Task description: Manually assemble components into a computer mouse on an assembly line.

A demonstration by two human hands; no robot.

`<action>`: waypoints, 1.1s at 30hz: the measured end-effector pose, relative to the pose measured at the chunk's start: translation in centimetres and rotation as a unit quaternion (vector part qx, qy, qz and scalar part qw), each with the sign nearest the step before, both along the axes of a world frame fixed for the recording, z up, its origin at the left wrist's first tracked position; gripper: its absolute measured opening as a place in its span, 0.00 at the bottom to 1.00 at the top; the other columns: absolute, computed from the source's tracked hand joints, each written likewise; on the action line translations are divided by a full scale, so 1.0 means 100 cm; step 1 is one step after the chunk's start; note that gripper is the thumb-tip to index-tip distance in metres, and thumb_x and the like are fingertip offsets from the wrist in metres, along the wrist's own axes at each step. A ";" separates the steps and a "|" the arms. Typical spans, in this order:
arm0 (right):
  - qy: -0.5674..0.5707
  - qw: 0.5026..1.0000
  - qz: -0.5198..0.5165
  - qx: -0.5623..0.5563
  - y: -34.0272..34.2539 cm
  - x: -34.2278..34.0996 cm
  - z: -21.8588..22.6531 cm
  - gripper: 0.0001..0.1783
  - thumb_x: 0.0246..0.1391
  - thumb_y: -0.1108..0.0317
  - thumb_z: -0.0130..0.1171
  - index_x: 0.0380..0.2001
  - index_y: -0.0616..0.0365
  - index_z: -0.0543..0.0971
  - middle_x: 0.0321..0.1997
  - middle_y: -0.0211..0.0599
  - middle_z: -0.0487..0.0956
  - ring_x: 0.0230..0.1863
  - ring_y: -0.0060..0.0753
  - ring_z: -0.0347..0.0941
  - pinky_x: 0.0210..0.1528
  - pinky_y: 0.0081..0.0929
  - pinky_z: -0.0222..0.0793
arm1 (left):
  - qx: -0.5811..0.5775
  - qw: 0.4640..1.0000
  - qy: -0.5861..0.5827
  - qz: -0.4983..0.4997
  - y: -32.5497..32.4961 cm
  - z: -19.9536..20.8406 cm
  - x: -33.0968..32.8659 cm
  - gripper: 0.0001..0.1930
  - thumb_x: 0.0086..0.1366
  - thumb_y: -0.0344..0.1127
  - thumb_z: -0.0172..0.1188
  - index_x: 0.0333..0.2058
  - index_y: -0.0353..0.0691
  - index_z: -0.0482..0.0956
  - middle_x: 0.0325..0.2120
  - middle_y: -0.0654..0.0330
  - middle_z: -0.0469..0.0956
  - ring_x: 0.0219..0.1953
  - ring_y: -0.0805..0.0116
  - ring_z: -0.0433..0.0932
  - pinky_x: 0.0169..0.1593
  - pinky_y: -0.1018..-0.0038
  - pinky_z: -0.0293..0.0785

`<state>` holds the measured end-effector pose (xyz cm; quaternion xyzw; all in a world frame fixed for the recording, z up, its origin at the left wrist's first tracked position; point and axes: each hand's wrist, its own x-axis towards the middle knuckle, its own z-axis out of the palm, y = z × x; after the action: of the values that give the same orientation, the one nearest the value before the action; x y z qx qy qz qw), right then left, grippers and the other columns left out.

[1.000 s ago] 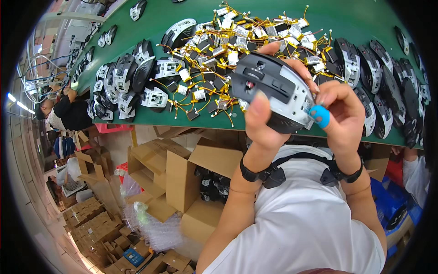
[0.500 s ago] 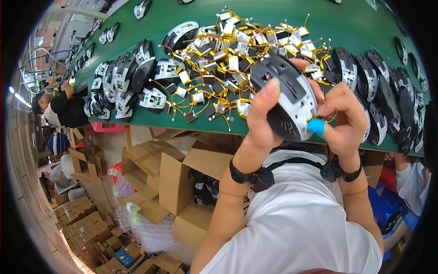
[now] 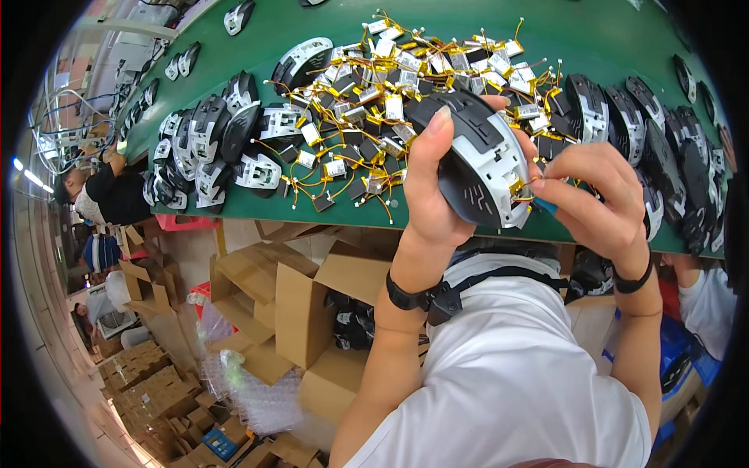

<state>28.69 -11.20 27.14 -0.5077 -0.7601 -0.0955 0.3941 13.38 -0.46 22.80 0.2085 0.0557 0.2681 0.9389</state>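
My left hand is closed around a black-and-white computer mouse shell, held tilted above the table's near edge. Yellow tape and thin battery wires show at the shell's open white end. There my right hand pinches the wires between thumb and fingertips; a blue finger cover is partly hidden beneath the fingers. How far the battery sits inside the shell is hidden. Just behind lies a pile of small silver-and-black batteries with yellow tape and coloured leads.
Mouse shells stand in clusters to the left and right on the green table. Below the edge is an open cardboard box with dark parts inside. Other people sit at far left and right.
The mouse shell has moved slightly left and turned in my left hand. My right hand has drawn back rightward from the shell's end, and wires now show between its fingertips.
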 end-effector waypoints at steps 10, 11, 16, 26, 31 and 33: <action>0.652 0.729 0.016 -0.210 -0.004 -0.052 -0.022 0.06 0.54 0.73 0.57 0.34 0.65 0.75 0.36 0.33 0.72 0.36 0.19 0.67 0.40 0.15 0.63 | 0.234 0.914 0.066 0.325 -0.018 0.012 0.010 0.47 0.51 0.60 0.63 0.58 0.36 0.52 0.38 0.48 0.73 0.38 0.62 0.75 0.43 0.69 0.74; 0.628 0.756 -0.002 -0.183 -0.003 -0.057 -0.026 0.07 0.56 0.72 0.56 0.35 0.66 0.76 0.39 0.34 0.71 0.39 0.19 0.66 0.42 0.16 0.62 | 0.249 0.897 0.075 0.357 -0.020 0.014 0.012 0.49 0.49 0.62 0.64 0.58 0.36 0.51 0.38 0.48 0.73 0.38 0.62 0.75 0.42 0.69 0.74; 0.284 0.949 -0.129 -0.051 -0.007 -0.059 -0.020 0.15 0.43 0.78 0.58 0.38 0.59 0.80 0.44 0.41 0.72 0.41 0.39 0.69 0.43 0.29 0.68 | 0.168 0.942 0.018 0.290 -0.015 0.019 0.008 0.42 0.56 0.63 0.52 0.59 0.39 0.52 0.39 0.48 0.71 0.41 0.56 0.73 0.46 0.62 0.71; 0.093 0.993 -0.073 -0.024 -0.010 -0.038 -0.013 0.23 0.27 0.82 0.57 0.36 0.59 0.80 0.43 0.38 0.79 0.41 0.41 0.71 0.42 0.32 0.70 | -0.041 0.986 -0.047 0.157 -0.013 0.006 0.013 0.37 0.60 0.66 0.41 0.52 0.35 0.66 0.37 0.46 0.74 0.37 0.51 0.74 0.43 0.61 0.72; 0.084 0.994 -0.075 -0.012 -0.010 -0.040 -0.022 0.24 0.30 0.83 0.56 0.38 0.59 0.79 0.42 0.37 0.80 0.39 0.40 0.70 0.42 0.29 0.69 | -0.087 0.985 -0.011 0.150 -0.013 0.002 0.010 0.37 0.60 0.67 0.43 0.49 0.36 0.70 0.36 0.48 0.76 0.36 0.51 0.75 0.43 0.61 0.73; 0.110 0.992 -0.067 -0.013 -0.007 -0.042 -0.024 0.23 0.32 0.84 0.56 0.38 0.58 0.79 0.41 0.36 0.80 0.38 0.39 0.70 0.41 0.29 0.68 | -0.089 0.984 -0.001 0.152 -0.010 0.001 0.008 0.37 0.60 0.67 0.43 0.50 0.36 0.69 0.36 0.48 0.76 0.36 0.51 0.76 0.43 0.61 0.74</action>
<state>24.52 -11.95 24.74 -0.5695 -0.6778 -0.0555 0.4618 14.17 -1.48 22.93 0.1129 0.1090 0.4018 0.9022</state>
